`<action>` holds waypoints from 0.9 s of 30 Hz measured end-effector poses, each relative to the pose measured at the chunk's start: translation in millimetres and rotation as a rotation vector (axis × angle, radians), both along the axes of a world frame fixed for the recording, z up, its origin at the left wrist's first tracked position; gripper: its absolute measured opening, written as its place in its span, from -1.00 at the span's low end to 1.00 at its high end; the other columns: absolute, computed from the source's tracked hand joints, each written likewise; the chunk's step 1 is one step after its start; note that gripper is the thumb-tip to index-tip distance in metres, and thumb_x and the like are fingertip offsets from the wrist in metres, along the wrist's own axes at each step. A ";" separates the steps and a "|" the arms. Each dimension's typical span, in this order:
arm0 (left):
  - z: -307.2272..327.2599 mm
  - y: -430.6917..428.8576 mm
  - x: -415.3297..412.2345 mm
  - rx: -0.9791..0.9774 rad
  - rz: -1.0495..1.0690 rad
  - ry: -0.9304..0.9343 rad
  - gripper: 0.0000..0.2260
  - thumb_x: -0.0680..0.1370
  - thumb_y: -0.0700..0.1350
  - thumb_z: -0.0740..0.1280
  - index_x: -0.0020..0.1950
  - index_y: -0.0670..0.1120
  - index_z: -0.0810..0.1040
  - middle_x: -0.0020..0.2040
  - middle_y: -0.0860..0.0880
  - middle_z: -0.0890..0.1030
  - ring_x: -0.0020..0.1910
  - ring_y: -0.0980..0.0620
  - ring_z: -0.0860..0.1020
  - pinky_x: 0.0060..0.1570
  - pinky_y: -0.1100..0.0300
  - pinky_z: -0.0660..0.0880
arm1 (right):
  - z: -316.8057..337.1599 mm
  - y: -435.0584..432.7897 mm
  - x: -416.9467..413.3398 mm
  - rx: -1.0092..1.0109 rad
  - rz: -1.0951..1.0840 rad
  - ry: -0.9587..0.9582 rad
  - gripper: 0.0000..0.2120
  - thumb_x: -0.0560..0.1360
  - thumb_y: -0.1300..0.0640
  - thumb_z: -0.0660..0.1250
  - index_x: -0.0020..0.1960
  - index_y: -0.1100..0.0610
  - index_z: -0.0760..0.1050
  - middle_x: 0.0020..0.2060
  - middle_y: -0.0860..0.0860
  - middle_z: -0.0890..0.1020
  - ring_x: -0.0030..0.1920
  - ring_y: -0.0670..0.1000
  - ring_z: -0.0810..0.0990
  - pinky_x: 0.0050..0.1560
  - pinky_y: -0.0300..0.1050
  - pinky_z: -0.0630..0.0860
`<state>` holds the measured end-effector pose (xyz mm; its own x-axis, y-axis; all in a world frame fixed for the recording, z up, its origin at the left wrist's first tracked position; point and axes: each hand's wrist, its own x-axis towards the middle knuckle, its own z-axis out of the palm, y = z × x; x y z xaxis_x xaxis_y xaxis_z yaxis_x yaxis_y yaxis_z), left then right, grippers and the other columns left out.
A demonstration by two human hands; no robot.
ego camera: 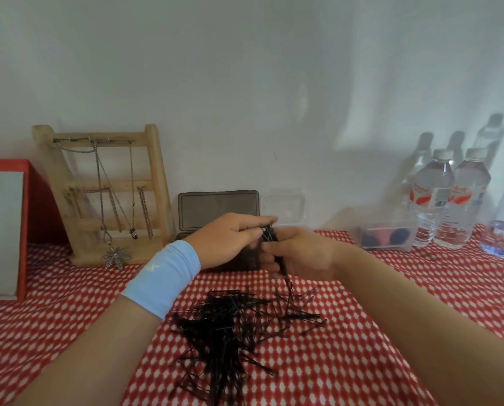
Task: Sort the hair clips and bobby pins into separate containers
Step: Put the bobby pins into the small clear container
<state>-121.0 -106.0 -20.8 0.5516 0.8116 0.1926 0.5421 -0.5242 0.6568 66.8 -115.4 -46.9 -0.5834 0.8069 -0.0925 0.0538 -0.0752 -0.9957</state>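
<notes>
Two hands meet just in front of the dark case (218, 210), whose lid stands open while its base is hidden behind them. Leftmost, the blue wristband (163, 281) carries a small white mark too blurred to read. The left hand (230, 241) pinches the upper end of a bundle of bobby pins (270, 234) between thumb and fingertips. The right hand (300, 254) has its fingers curled round the same bundle lower down. The bundle's long axis runs nearly upright, and its free ends hang toward the loose pile of bobby pins (230, 326) on the checked cloth (40, 288) in front of the case. Both hands look equally near the case, so the bundle probably only needs tipping back into it. Right of the case stands a clear tub (284, 206). Far right of it, the water bottles (432, 197) bear red labels whose writing cannot be read.
</notes>
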 end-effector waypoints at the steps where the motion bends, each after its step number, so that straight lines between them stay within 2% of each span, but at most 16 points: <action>1: 3.1 3.1 0.0 0.001 -0.005 0.000 -0.65 0.68 -0.10 0.15 0.44 0.17 0.41 -0.09 0.13 0.61 0.01 0.20 0.57 0.21 0.30 0.40 | 4.5 3.4 -0.6 -0.017 -0.007 0.020 -0.80 0.69 0.30 0.10 0.02 0.20 0.49 -0.29 0.03 0.45 -0.27 -0.02 0.45 -0.18 -0.12 0.42; 3: 7.2 8.5 1.7 0.020 -0.018 -0.045 -0.63 0.68 -0.05 0.16 0.46 0.22 0.36 0.20 0.20 0.59 0.20 0.25 0.53 0.33 0.27 0.36 | 12.1 11.6 -1.7 -0.047 -0.040 0.066 -0.77 0.67 0.32 0.12 -0.08 0.20 0.49 -0.30 0.05 0.47 -0.29 -0.01 0.46 -0.21 -0.12 0.39; 4: 9.1 11.4 3.1 0.040 -0.015 -0.070 -0.64 0.67 -0.04 0.17 0.45 0.25 0.36 0.29 0.20 0.56 0.22 0.27 0.52 0.33 0.32 0.34 | 15.5 16.0 -2.6 -0.051 -0.051 0.091 -0.77 0.67 0.33 0.12 -0.09 0.21 0.48 -0.29 0.06 0.48 -0.30 -0.02 0.46 -0.23 -0.13 0.38; 7: 16.7 20.3 6.9 0.154 0.076 -0.036 -0.70 0.67 -0.02 0.18 0.37 0.22 0.48 0.19 0.11 0.64 0.12 0.26 0.56 0.17 0.52 0.35 | 21.6 32.0 -6.0 -0.025 -0.060 0.135 -0.83 0.65 0.35 0.14 -0.04 0.23 0.47 -0.25 0.07 0.52 -0.31 -0.03 0.47 -0.29 -0.16 0.37; 10: 19.9 30.9 8.1 0.188 0.126 -0.021 -0.70 0.67 0.00 0.17 0.38 0.19 0.49 0.12 0.16 0.65 0.06 0.27 0.58 0.27 0.29 0.41 | 23.4 44.8 -8.0 0.017 -0.087 0.147 -0.85 0.66 0.34 0.13 0.02 0.21 0.45 -0.24 0.06 0.52 -0.30 -0.04 0.47 -0.30 -0.18 0.38; 13: 14.7 37.7 7.6 0.172 0.106 -0.085 -0.69 0.64 0.10 0.20 0.38 0.31 0.43 0.23 0.19 0.61 0.16 0.27 0.56 0.30 0.25 0.40 | 20.3 52.6 -10.7 0.064 -0.055 0.070 -0.86 0.69 0.28 0.10 0.12 0.20 0.44 -0.27 0.04 0.45 -0.33 -0.05 0.41 -0.30 -0.18 0.33; 15: 9.3 41.8 8.0 0.201 0.164 -0.098 -0.77 0.60 0.10 0.27 0.21 0.21 0.63 0.11 0.14 0.68 0.11 0.20 0.59 0.24 0.15 0.48 | 16.5 54.9 -13.5 0.057 0.001 -0.009 -0.83 0.70 0.27 0.08 0.16 0.18 0.43 -0.29 0.02 0.41 -0.34 -0.06 0.38 -0.29 -0.18 0.30; 17: 5.4 44.7 7.2 0.234 0.243 -0.141 -0.82 0.58 0.04 0.32 -0.01 0.07 0.73 -0.10 0.06 0.72 -0.07 0.10 0.64 0.09 0.03 0.55 | 13.0 54.7 -15.7 0.023 0.035 0.007 -0.83 0.70 0.29 0.08 0.15 0.15 0.42 -0.30 0.02 0.40 -0.34 -0.06 0.38 -0.28 -0.18 0.30; 19: 3.9 45.3 6.2 0.215 0.278 -0.242 -0.86 0.57 -0.03 0.35 -0.01 0.04 0.72 -0.15 0.07 0.72 -0.19 0.10 0.65 0.05 0.05 0.57 | 9.8 55.1 -16.1 0.009 0.047 0.070 -0.84 0.69 0.29 0.09 0.09 0.15 0.43 -0.31 0.00 0.42 -0.33 -0.06 0.41 -0.27 -0.18 0.31; 21: 3.1 46.8 4.9 0.187 0.269 -0.279 -0.83 0.59 -0.04 0.34 0.13 0.08 0.68 -0.08 0.14 0.71 -0.20 0.19 0.64 0.11 0.15 0.56 | 5.4 57.0 -16.3 -0.005 0.047 0.109 -0.85 0.69 0.28 0.11 0.03 0.13 0.42 -0.32 -0.01 0.42 -0.33 -0.06 0.41 -0.26 -0.18 0.31; 23: 1.8 48.3 5.8 0.145 0.235 -0.186 -0.76 0.63 0.05 0.24 0.19 0.10 0.66 -0.07 0.16 0.70 -0.11 0.21 0.63 0.17 0.15 0.53 | 1.5 58.9 -16.0 -0.010 0.024 0.121 -0.88 0.69 0.28 0.11 0.05 0.14 0.40 -0.33 0.00 0.42 -0.33 -0.06 0.40 -0.27 -0.17 0.30; 24: 0.5 48.0 6.7 0.104 0.209 -0.136 -0.70 0.65 0.11 0.17 0.23 0.11 0.64 -0.04 0.15 0.69 0.00 0.19 0.62 0.23 0.14 0.49 | -0.5 59.5 -14.8 -0.012 0.008 0.127 -0.88 0.69 0.28 0.11 0.08 0.14 0.40 -0.33 0.00 0.42 -0.33 -0.05 0.40 -0.26 -0.16 0.30; 26: -1.5 47.2 9.7 0.015 0.133 -0.089 -0.62 0.66 0.16 0.05 0.36 0.16 0.53 0.28 0.17 0.57 0.34 0.19 0.45 0.42 0.14 0.29 | -4.5 61.2 -10.5 -0.018 -0.018 0.145 -0.88 0.68 0.29 0.12 0.10 0.16 0.41 -0.32 0.02 0.42 -0.32 -0.05 0.42 -0.25 -0.15 0.30; 27: -3.1 47.7 9.7 -0.033 0.097 -0.093 -0.61 0.66 0.18 0.05 0.39 0.17 0.49 0.40 0.18 0.47 0.43 0.18 0.36 0.47 0.12 0.22 | -5.9 61.7 -8.3 -0.020 -0.022 0.149 -0.89 0.68 0.30 0.12 0.10 0.17 0.41 -0.31 0.03 0.43 -0.32 -0.04 0.43 -0.25 -0.14 0.31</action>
